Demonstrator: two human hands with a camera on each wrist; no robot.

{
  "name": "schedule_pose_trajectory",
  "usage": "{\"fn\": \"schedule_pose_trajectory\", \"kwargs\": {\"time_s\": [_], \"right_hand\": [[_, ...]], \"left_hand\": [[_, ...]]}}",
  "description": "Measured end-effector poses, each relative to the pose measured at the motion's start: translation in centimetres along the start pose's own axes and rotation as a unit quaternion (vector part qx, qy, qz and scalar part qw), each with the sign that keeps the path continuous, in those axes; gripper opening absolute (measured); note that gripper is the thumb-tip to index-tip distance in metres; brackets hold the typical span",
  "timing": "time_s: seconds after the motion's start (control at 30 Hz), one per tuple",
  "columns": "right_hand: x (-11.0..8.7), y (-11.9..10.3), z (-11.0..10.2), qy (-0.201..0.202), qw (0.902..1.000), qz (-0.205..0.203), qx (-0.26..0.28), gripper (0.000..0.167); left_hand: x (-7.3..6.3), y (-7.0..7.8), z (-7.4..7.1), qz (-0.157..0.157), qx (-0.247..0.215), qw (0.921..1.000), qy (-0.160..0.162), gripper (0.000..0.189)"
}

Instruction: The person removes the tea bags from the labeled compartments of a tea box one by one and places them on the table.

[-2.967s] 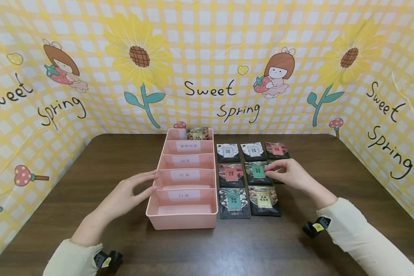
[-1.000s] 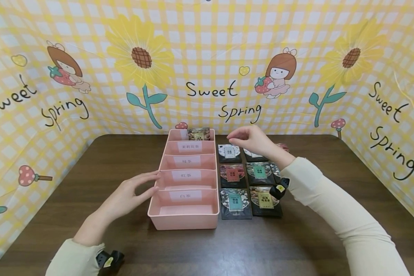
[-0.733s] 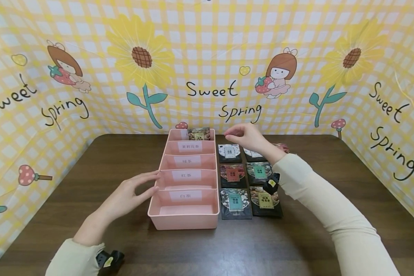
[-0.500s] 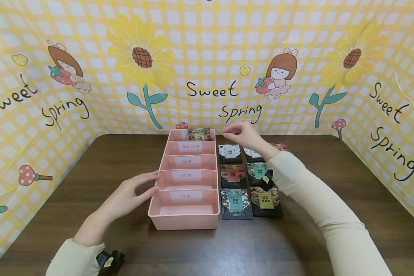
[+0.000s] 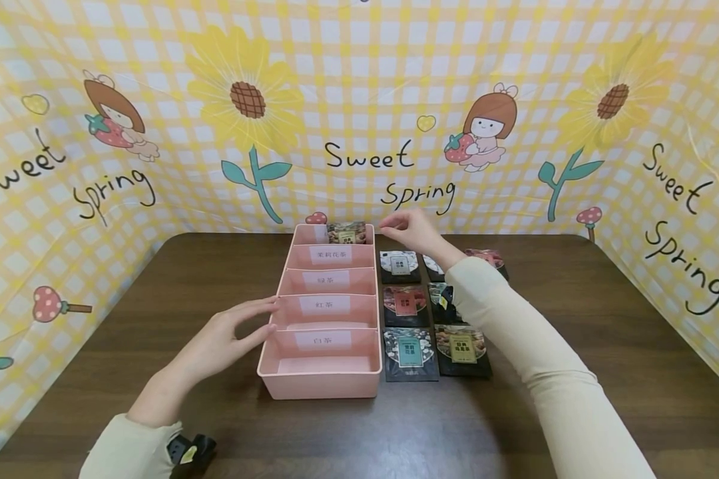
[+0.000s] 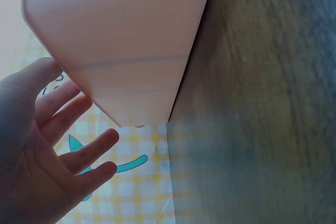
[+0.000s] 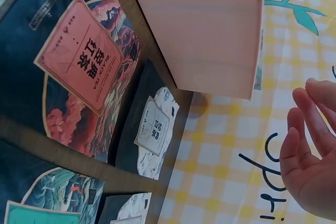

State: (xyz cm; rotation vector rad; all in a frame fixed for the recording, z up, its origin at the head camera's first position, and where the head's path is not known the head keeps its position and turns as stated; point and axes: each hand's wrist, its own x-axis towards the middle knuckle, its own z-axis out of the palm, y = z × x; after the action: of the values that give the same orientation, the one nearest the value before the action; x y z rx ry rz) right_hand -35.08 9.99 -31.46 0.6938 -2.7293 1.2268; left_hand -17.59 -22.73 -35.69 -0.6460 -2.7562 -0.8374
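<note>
A long pink box with labelled compartments stands on the table; its far compartment holds a yellow-labelled tea sachet. My left hand touches the box's left rim with thumb and fingers loosely spread. Beyond the laid-out sachets, my right hand hovers beside the box's far right corner, fingers relaxed and nothing visible in them. Under and near that arm lie a white-labelled tea sachet, a red-labelled one and a green-labelled one, the last partly covered by the wrist camera.
Closer to the front lie a teal-labelled sachet and a yellow-labelled sachet. Another red sachet is at the back right. A patterned yellow cloth rises behind the brown table.
My right hand has left the green-labelled sachet, moved to the back, then drifted left toward the box's far corner. The sachets stay put, and my left hand keeps its place on the rim.
</note>
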Motion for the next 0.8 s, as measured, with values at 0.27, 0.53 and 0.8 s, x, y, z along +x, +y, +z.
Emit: {"fn": "schedule_pose_trajectory", "kwargs": {"time_s": [0.27, 0.53, 0.8], "right_hand": [[1.4, 0.1, 1.0, 0.000, 1.0000, -0.005, 0.006, 0.021], [2.4, 0.6, 1.7, -0.018, 0.9992, 0.032, 0.012, 0.027], [3.3, 0.7, 2.1, -0.030, 0.9984, 0.046, 0.009, 0.030]], "left_hand": [[0.0, 0.0, -0.1, -0.002, -0.001, 1.0000, -0.001, 0.037], [0.0, 0.1, -0.1, 0.000, 0.001, 1.0000, -0.002, 0.037], [0.0, 0.0, 0.0, -0.003, 0.001, 1.0000, -0.006, 0.037]]}}
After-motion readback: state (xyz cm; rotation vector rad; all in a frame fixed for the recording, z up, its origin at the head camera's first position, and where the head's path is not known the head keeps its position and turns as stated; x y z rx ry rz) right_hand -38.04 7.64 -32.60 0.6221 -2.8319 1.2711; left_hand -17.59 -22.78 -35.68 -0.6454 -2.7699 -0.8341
